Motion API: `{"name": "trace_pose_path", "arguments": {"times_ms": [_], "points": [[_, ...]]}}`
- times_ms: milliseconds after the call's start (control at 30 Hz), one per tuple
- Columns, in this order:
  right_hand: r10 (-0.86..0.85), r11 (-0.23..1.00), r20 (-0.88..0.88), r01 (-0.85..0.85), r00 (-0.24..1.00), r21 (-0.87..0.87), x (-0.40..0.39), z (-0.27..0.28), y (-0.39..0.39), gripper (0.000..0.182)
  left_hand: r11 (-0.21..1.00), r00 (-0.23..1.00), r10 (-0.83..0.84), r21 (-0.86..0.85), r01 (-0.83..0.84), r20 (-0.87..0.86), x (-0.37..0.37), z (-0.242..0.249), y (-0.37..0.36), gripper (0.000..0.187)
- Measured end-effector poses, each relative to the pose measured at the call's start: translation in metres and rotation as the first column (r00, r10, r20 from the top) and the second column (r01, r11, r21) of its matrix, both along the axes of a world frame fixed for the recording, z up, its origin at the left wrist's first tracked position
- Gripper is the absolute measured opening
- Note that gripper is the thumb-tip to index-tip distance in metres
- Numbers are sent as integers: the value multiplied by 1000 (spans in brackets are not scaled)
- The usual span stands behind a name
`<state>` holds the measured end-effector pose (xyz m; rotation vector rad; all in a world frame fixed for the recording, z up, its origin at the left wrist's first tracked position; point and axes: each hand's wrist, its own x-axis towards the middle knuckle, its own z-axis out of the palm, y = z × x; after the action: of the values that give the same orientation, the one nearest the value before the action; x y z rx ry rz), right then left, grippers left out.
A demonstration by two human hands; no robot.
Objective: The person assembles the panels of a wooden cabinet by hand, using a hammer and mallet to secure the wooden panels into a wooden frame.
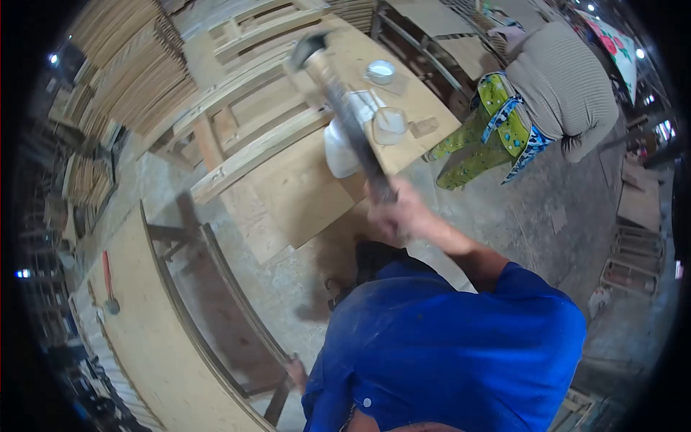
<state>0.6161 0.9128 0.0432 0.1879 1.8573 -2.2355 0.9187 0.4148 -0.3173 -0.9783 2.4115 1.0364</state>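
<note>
Right hand (398, 212) grips raised hammer (344, 108) overhead.

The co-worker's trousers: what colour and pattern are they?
Yellow-green with a dark dotted print, seen in the head view.

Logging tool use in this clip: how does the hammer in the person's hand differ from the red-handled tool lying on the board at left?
The hammer is gripped in the right hand, raised and motion-blurred; the red-handled tool lies still and untouched on the plywood board. The hammer's handle looks dark, the other's red. The hammer appears far larger, being nearer the camera. Both have a long handle with a head at one end.
</note>
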Motion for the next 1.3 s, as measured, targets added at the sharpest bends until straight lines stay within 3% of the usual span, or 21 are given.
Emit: {"name": "trace_pose_path", "arguments": {"times_ms": [33, 67, 133, 167, 233, 300, 333, 367, 433, 533, 600, 667, 733, 800, 933, 1033, 1100, 1167, 1233, 1300], "points": [[-124, 992, -16, 124, 992, 31, -26, 5, 19, 33, 939, 955, 297, 182, -290, -11, -28, 16, -5, 39], [-248, 966, -56, 251, 967, 63, -44, 9, 36, 32, 947, 962, 272, 179, -265, -14, -58, 13, -5, 39], [-352, 922, -127, 367, 927, 123, -76, 1, 85, 33, 928, 856, 323, 314, -202, -404, -123, 0, -4, 38], [-373, 916, -134, 388, 918, 107, -91, -12, 114, 33, 956, 942, 202, 262, -131, -268, -150, -3, 4, 42], [-472, 821, -168, 501, 865, 275, -118, -53, 170, 34, 939, 979, 203, 291, -185, -31, -191, -17, 49, 46], [-544, 785, -145, 563, 826, 260, -135, -90, 228, 32, 931, 996, 26, 362, -54, 82, -225, -35, 114, 48], [-598, 752, -108, 603, 794, 267, -150, -111, 258, 31, 926, 992, 32, 370, -76, 124, -239, -63, 153, 51], [-609, 743, -120, 617, 784, 261, -164, -134, 286, 31, 937, 982, -136, 339, 84, 131, -248, -77, 173, 50], [-690, 659, -77, 669, 720, 343, -198, -181, 345, 25, 932, 952, -254, 307, 193, 173, -272, -98, 233, 50], [-734, 599, -92, 705, 673, 379, -279, -240, 454, 21, 953, 950, -212, 262, 149, 229, -320, -107, 317, 49], [-757, 580, -63, 713, 650, 393, -325, -249, 509, 17, 967, 956, -160, 236, 101, 247, -349, -108, 363, 48], [-811, 440, -43, 658, 583, 611, -381, -276, 570, 21, 976, 964, -101, 214, 47, 248, -378, -110, 400, 48], [-820, 441, 31, 597, 571, 670, -432, -291, 623, 20, 981, 969, -56, 193, 9, 241, -407, -108, 433, 47], [-869, 197, -79, 487, 489, 851, -476, -339, 678, 23, 984, 974, -24, 178, -16, 224, -425, -108, 454, 47], [-889, 201, -42, 472, 455, 859, -523, -331, 726, 36, 989, 980, -12, 150, -18, 198, -448, -105, 485, 46], [-843, 205, -35, 382, 536, 901, -528, -367, 743, 48, 989, 982, -19, 144, -9, 188, -449, -100, 492, 45], [-721, 194, 29, 162, 693, 968, -518, -380, 738, 53, 989, 984, -19, 147, -7, 178, -447, -96, 492, 44], [-685, 201, 9, 177, 729, 963, -496, -357, 703, 55, 988, 984, -12, 157, -16, 176, -443, -93, 490, 44], [-529, 28, -330, 405, 782, 914, -453, -355, 651, 52, 986, 986, -6, 163, -22, 169, -434, -95, 487, 43], [-473, 71, -392, 477, 789, 876, -401, -383, 607, 52, 985, 986, 2, 172, -30, 164, -420, -94, 478, 43]]}}
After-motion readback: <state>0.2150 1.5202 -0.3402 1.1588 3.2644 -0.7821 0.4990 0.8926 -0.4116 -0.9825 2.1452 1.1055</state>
